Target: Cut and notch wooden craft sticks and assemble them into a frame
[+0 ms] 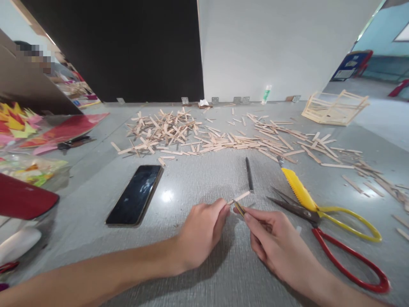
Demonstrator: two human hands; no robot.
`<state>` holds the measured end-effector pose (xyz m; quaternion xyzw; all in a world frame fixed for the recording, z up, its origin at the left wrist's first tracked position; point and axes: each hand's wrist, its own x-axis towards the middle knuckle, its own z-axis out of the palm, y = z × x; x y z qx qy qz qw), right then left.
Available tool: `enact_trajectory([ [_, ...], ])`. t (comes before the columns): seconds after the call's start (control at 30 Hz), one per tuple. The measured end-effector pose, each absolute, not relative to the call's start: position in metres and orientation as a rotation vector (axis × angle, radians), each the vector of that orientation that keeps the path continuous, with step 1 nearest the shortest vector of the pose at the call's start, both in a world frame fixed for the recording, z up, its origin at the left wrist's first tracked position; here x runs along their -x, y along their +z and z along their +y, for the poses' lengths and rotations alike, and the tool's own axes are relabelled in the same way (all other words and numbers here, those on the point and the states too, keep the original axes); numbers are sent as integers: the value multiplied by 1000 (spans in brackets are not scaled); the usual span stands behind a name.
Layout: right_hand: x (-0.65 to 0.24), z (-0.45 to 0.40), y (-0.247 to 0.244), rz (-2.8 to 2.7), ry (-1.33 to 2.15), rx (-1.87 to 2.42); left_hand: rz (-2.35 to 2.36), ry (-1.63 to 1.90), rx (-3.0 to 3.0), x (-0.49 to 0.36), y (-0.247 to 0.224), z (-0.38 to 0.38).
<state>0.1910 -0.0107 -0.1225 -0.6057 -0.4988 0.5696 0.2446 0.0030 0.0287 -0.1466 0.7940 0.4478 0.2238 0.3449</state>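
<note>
My left hand is closed, pinching a pale wooden craft stick between thumb and fingers just above the table. The stick's free end points up and to the right. My right hand grips a slim dark-and-yellow pointed tool; its exact kind is unclear. The tool's tip is at the stick, close to my left fingertips. Just beyond the stick lies a black pen-like rod. To the right of my right hand, large scissors with one yellow and one red handle lie with their blades slightly apart.
A phone lies left of my hands. Loose wooden sticks spread across the table behind. A stick frame and a glue stick stand farther back, near an upright board. A yellow serrated piece touches the scissors.
</note>
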Motion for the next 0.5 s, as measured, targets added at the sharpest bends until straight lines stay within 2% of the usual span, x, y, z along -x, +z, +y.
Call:
enact_trajectory([
  [0.17, -189, -11, -126, -1491, 1435, 1627, 1187, 573, -2090, -6, -145, 29],
  [0.5, -186, -13, -124, -1447, 1484, 1641, 1204, 536, -2103, -6, -147, 28],
])
